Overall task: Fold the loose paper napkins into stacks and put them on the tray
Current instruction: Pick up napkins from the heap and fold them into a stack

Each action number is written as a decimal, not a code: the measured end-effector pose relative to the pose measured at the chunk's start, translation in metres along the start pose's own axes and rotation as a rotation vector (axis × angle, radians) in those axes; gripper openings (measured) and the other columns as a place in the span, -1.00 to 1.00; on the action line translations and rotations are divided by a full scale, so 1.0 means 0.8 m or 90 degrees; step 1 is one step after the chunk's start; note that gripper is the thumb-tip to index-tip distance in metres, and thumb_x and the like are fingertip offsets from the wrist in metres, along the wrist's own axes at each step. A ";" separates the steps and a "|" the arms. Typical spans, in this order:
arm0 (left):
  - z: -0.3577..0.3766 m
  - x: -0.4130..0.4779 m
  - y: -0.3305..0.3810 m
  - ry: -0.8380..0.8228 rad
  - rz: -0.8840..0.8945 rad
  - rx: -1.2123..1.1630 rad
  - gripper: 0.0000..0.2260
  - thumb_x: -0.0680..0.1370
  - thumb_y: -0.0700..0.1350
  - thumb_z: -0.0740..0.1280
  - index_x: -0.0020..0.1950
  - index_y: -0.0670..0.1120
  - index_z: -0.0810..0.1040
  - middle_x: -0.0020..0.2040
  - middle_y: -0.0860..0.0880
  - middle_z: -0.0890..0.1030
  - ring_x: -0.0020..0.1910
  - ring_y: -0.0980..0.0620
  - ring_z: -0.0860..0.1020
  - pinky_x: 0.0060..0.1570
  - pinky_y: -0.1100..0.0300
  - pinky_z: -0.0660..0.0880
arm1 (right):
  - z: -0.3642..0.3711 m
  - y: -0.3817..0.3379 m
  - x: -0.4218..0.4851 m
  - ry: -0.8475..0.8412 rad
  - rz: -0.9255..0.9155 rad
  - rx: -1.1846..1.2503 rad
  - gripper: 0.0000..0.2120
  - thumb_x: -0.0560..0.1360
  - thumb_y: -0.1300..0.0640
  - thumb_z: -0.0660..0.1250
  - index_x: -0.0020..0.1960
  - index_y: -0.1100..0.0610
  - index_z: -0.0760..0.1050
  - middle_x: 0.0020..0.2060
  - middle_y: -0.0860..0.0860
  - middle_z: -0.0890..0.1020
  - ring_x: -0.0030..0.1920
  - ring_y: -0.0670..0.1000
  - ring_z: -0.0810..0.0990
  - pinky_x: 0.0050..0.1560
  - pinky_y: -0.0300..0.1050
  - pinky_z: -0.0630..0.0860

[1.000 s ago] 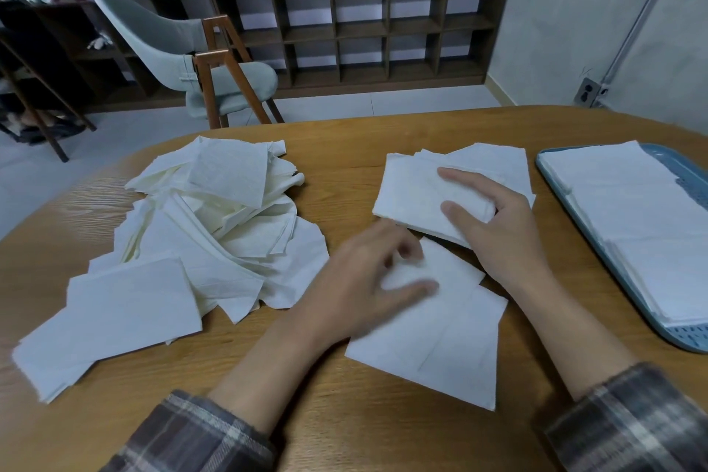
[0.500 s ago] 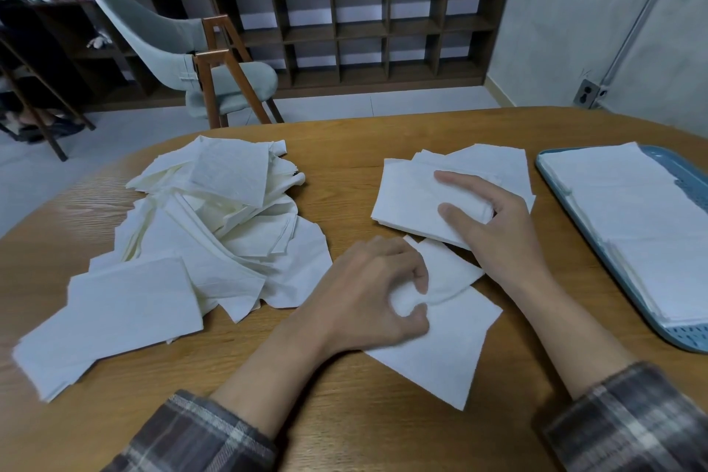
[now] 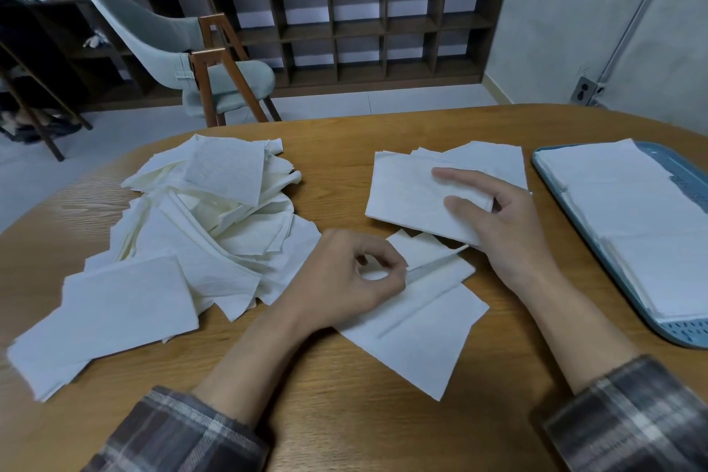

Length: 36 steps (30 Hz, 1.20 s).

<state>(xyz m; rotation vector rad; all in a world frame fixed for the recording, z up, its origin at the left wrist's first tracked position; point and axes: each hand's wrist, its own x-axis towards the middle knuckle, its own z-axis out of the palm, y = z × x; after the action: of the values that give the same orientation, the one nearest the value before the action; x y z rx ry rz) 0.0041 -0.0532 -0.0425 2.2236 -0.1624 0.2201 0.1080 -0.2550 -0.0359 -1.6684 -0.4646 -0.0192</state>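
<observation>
Napkin (image 3: pixel 417 333) in mid-fold, flat on the worktop (image 3: pixel 344 414) directly ahead of the person. Its crease runs from about 8 o'clock to 2 o'clock. The left hand (image 3: pixel 344 280) lies on the napkin's 10 o'clock part, thumb and forefinger closed in a narrow pinch on a lifted flap. This hand is the nearer one to the sheet, so the fold probably falls to it.

The right hand (image 3: pixel 509 230) sits at 1 o'clock from the napkin. Its thumb and fingers are curled round the near right edge of the folded stack (image 3: pixel 406 192), which it holds against the worktop. The stack lies at 12 o'clock from the napkin, its near edge just over the napkin's far corner, long axis roughly 9 to 3 o'clock.

The tray (image 3: pixel 682 331) is at 3 o'clock, well apart from the napkin and nearer the right hand, and already carries layered napkins (image 3: pixel 620 203). The loose pile (image 3: pixel 214 226) spreads at 9 to 10 o'clock, beside the left forearm. Judged from this layout, the flap needs to travel across the crease toward 4 o'clock, and the folded sheet then goes to 12 o'clock.
</observation>
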 end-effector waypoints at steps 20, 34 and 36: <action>-0.016 0.010 0.008 0.217 -0.082 -0.236 -0.82 0.64 -0.29 0.36 -0.07 -0.10 0.71 -0.20 0.12 0.68 -0.22 0.27 0.57 -0.18 0.45 0.41 | 0.013 0.000 -0.007 -0.188 0.052 0.094 -0.13 0.44 -0.46 0.41 0.13 0.41 0.58 0.11 0.44 0.60 0.19 0.47 0.57 0.25 0.39 0.47; -0.019 0.015 0.001 0.248 -0.133 -0.229 -0.96 0.59 -0.13 0.51 -0.03 -0.05 0.77 -0.05 0.18 0.76 -0.03 0.26 0.66 -0.09 0.43 0.47 | 0.022 -0.017 -0.013 -0.183 0.102 0.084 -0.75 0.60 -0.02 0.38 0.27 -0.12 0.65 0.16 -0.15 0.71 0.19 -0.11 0.67 0.13 -0.19 0.58; -0.018 0.015 0.002 0.250 -0.133 -0.242 -0.96 0.58 -0.15 0.51 -0.03 -0.08 0.77 -0.06 0.17 0.75 -0.05 0.27 0.66 -0.12 0.45 0.47 | 0.023 -0.017 -0.013 -0.181 0.106 0.085 -0.77 0.65 0.00 0.34 0.26 -0.17 0.65 0.21 -0.16 0.69 0.25 -0.09 0.64 0.25 -0.07 0.56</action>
<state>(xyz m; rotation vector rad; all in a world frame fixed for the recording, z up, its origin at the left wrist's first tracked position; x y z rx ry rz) 0.0140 -0.0433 -0.0299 1.7660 0.2241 0.4635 0.0898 -0.2392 -0.0289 -1.5796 -0.5265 0.3687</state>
